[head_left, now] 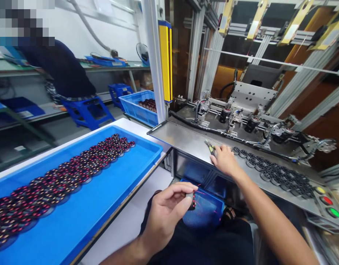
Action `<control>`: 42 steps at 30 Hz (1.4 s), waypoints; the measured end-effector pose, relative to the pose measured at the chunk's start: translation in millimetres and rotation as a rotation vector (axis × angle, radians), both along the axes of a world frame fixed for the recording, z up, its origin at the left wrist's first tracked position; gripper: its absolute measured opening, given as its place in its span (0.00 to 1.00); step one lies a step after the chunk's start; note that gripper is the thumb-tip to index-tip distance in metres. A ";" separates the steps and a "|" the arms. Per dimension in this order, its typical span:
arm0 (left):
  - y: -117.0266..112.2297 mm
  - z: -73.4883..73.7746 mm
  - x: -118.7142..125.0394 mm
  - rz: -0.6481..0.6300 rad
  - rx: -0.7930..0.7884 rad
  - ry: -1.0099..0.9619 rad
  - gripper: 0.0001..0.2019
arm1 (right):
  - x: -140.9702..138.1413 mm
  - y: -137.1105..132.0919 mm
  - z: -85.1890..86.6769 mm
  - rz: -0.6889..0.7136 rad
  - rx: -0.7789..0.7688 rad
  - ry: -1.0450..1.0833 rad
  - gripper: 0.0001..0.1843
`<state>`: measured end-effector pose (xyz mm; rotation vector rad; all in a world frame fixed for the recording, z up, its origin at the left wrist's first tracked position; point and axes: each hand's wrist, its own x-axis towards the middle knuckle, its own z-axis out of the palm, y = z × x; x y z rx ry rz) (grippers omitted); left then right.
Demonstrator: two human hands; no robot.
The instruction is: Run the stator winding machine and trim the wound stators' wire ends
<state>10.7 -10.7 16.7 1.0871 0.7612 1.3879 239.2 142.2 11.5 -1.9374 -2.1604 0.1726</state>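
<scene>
My left hand (169, 209) is closed, pinching a small round black wound coil part (192, 201) with red spots along its edge between thumb and fingers, above my lap. My right hand (224, 158) is stretched forward to the metal bench top (183, 140), its fingers curled round the handles of small green-and-black pliers (210, 147). The jaws of the pliers point away to the left; the handle ends are hidden under my hand. To the right of that hand, several black ring-shaped parts (274, 169) lie in rows on the bench.
A blue tray (109, 187) on the left holds many red-and-copper wound parts (61, 176). Behind the bench stands a machine with several fixtures (226, 115). Buttons (327, 200) sit at the right edge. A blue bin (202, 209) is below; a person (61, 70) sits at the back left.
</scene>
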 end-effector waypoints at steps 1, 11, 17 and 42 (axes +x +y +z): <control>0.6 0.0 1.6 0.006 0.001 -0.009 0.04 | 2.9 0.1 1.4 0.029 0.001 0.045 0.22; 8.3 -0.9 11.6 -0.032 -0.163 -0.045 0.12 | 34.2 -105.4 -5.0 0.133 0.020 0.958 0.28; 11.4 0.3 21.8 -0.164 -0.179 -0.085 0.18 | 5.8 -218.9 -66.8 0.211 0.008 1.173 0.36; -7.1 3.6 27.2 -0.163 -0.083 0.133 0.15 | -13.7 -218.0 -34.6 0.431 0.218 0.882 0.39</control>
